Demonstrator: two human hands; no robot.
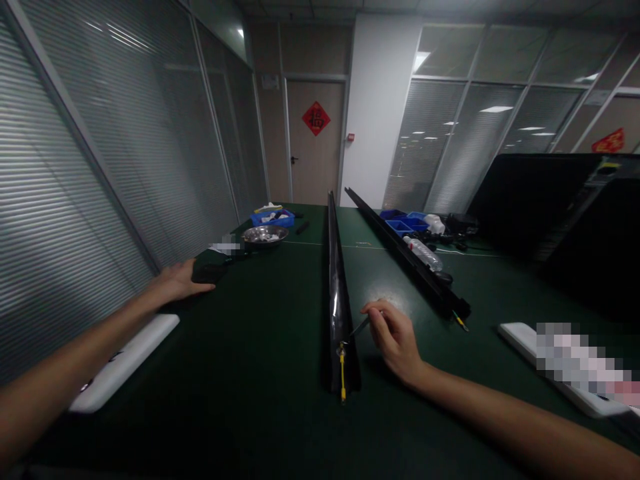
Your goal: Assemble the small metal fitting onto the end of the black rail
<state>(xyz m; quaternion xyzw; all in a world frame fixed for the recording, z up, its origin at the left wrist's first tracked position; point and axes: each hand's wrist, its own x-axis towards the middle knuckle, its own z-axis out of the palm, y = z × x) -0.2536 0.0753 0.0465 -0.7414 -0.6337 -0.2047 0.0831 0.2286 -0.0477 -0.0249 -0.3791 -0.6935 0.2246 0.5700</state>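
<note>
A long, glossy black channel (336,287) runs away from me along the green table. At its near end a short yellow wire (343,377) is attached by a metal fastener (342,348). My right hand (395,337) is closed around a thin metal tool (361,325), whose tip points down at the fastener; its exact kind is too small to tell. Off to the left, my left hand (177,283) has thumb and fingers apart beside a flat dark object (209,272). Whether it touches that object is unclear in the dim light.
A second black channel (410,257) with a yellow-green wire (461,321) lies to the right, near a plastic bottle (424,255) and blue bins (399,227). Farther left are a metal bowl (265,236) and a blue basket (273,219). White pads (130,363) flank both sides.
</note>
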